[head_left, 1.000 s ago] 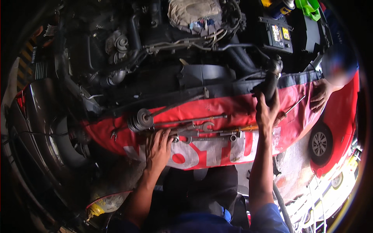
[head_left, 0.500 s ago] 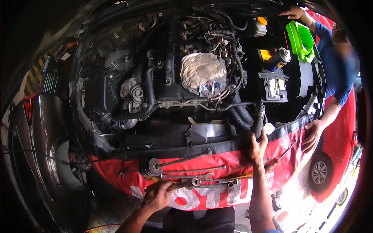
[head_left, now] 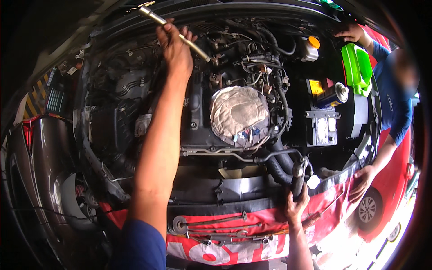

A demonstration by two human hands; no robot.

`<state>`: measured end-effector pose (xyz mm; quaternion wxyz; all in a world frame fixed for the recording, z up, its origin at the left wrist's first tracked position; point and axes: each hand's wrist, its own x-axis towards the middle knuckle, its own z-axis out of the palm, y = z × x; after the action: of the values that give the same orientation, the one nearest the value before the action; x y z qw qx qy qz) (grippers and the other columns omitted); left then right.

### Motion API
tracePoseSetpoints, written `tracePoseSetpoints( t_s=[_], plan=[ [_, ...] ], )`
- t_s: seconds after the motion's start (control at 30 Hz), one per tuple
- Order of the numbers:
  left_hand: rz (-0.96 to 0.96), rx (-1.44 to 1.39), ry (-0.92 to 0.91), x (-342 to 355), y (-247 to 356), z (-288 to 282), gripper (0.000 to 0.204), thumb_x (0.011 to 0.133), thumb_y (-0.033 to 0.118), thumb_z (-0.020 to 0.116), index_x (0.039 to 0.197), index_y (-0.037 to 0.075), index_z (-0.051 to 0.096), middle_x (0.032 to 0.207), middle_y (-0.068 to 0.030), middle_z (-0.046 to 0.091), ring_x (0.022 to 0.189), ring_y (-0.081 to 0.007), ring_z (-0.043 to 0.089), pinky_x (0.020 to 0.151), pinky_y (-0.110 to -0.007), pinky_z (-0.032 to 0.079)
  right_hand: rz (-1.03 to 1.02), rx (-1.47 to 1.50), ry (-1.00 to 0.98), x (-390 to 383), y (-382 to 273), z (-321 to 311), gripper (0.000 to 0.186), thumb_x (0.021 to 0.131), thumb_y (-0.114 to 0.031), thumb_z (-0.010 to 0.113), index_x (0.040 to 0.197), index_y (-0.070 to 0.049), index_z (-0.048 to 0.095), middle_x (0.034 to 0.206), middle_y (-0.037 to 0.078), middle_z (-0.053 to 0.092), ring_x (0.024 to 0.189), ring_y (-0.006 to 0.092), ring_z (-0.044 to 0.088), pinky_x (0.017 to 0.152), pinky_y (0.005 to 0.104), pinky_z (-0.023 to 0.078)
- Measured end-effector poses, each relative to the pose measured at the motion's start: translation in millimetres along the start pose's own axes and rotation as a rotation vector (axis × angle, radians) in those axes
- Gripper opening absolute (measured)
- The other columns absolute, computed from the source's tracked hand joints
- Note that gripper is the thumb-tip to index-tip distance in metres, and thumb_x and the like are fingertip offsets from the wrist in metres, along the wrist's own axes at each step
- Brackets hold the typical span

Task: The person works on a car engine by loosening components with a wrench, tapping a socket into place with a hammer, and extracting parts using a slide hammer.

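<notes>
My left hand (head_left: 176, 49), arm stretched over the engine, is closed around a long silver metal bar (head_left: 194, 47) with a thicker, socket-like end at the upper left. The bar slants down toward the engine top; I cannot tell whether its lower end touches anything. At the front edge of the engine bay, my right hand (head_left: 297, 204) grips a black cylindrical thing with a metal end (head_left: 298, 181), held upright. A beige cloth (head_left: 238, 112) covers part of the engine (head_left: 195, 101) between my hands.
Several long metal tools (head_left: 220, 220) lie on the red fender cover (head_left: 326, 198). A spray can (head_left: 333, 95) stands by the battery (head_left: 323, 128), with a green container (head_left: 357, 67) behind. At the right, a co-worker (head_left: 396, 94) rests a hand (head_left: 363, 180) on the cover.
My left hand has gone from the tools on the fender cover up and forward over the engine, now with the silver bar. My right hand keeps its grip. The view has shifted.
</notes>
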<state>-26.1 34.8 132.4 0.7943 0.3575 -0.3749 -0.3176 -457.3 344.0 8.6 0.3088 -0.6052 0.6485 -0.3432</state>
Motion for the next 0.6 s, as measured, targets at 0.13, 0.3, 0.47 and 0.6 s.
tracePoseSetpoints(
  t_s=[0.13, 0.3, 0.47, 0.6],
  plan=[
    [-0.023, -0.031, 0.057, 50, -60, 3, 0.034, 0.109, 0.052, 0.047, 0.123, 0.021, 0.045, 0.084, -0.0003, 0.049, 0.073, -0.0099, 0.049, 0.069, -0.027, 0.049, -0.079, -0.009, 0.082, -6, 12, 2, 0.043, 0.083, -0.012, 0.070, 0.121, 0.004, 0.057, 0.083, 0.021, 0.063, 0.068, 0.0356, 0.064, 0.069, 0.0412, 0.052],
    [-0.043, 0.007, 0.056, 71, -115, -5, 0.030, 0.111, 0.049, 0.045, 0.120, 0.020, 0.046, 0.081, 0.0004, 0.045, 0.070, -0.0094, 0.044, 0.064, -0.028, 0.043, -0.193, -0.134, 0.059, -20, 41, 0, 0.061, 0.083, -0.013, 0.071, 0.136, 0.005, 0.048, 0.091, 0.025, 0.065, 0.073, 0.0444, 0.065, 0.070, 0.0466, 0.053],
    [-0.140, 0.084, 0.149, 68, -149, -16, 0.032, 0.110, 0.050, 0.047, 0.119, 0.020, 0.047, 0.080, 0.0003, 0.046, 0.066, -0.0090, 0.042, 0.060, -0.026, 0.040, -0.214, -0.213, 0.052, -46, 75, -6, 0.076, 0.086, -0.024, 0.076, 0.146, 0.007, 0.041, 0.105, 0.030, 0.065, 0.082, 0.0477, 0.065, 0.074, 0.0518, 0.053],
    [-0.225, 0.132, 0.160, 69, -160, -16, 0.036, 0.110, 0.051, 0.047, 0.122, 0.017, 0.046, 0.085, -0.0047, 0.049, 0.065, -0.0100, 0.043, 0.058, -0.026, 0.040, -0.243, -0.407, 0.082, -62, 94, -11, 0.080, 0.089, -0.032, 0.075, 0.148, 0.009, 0.040, 0.112, 0.031, 0.063, 0.088, 0.0468, 0.064, 0.078, 0.0514, 0.052]
  ],
)
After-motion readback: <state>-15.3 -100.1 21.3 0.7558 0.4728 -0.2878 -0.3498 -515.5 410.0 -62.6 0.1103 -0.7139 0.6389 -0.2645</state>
